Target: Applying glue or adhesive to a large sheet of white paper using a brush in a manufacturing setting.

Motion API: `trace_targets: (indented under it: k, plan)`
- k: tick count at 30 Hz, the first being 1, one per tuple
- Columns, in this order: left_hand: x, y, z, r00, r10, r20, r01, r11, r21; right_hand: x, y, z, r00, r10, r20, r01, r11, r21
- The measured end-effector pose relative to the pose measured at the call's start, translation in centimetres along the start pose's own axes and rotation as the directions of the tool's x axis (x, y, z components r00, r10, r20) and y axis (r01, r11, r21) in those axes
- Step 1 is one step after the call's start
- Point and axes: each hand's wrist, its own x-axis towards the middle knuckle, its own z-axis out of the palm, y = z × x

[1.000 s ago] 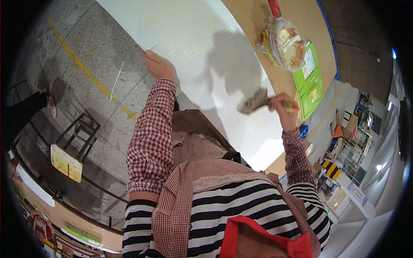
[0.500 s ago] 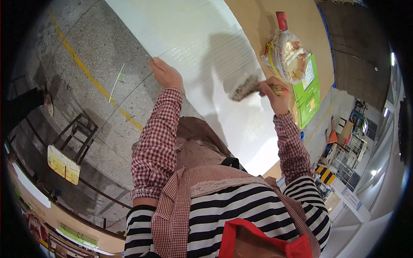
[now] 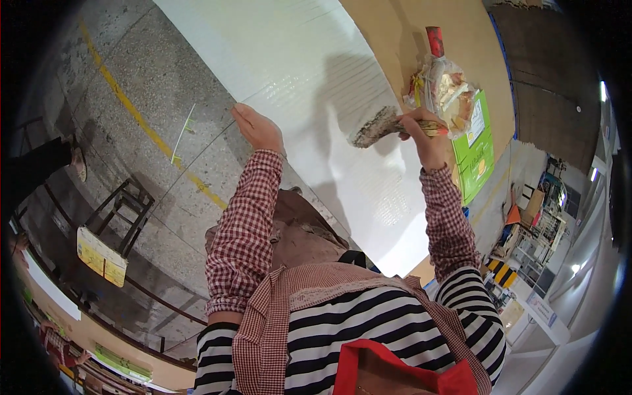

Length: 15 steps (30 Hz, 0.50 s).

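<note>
The right grip (image 3: 422, 139) is wrapped around a brush (image 3: 377, 128) over the white sheet (image 3: 296, 76) on the desk (image 3: 378, 25), the empty left hand (image 3: 262, 132) is by the sheet's left edge, and glossy streaks suggest brushing is partly done, though what remains uncovered cannot be told.

container (image 3: 454, 89) right of sheet (image 3: 276, 59), stool (image 3: 102, 255) left

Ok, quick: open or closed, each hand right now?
Left hand: open, by the white sheet's edge, nothing visibly held.
Right hand: closed, holding a brush.
</note>
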Motion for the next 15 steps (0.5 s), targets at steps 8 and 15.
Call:
trace_targets:
  k: [8,15]
  plan:
    - [0.2,-0.7,0.1,0.999,0.01,0.033,-0.009,1.0,-0.02,6.6,-2.7,4.6,0.985,-0.174,-0.018,0.175,0.977,0.117]
    - [-0.2,0.9,0.1,1.0,-0.018,0.002,0.018,0.999,0.026,1.0,0.4,0.0,0.999,-0.043,0.021,0.041,0.996,0.083]
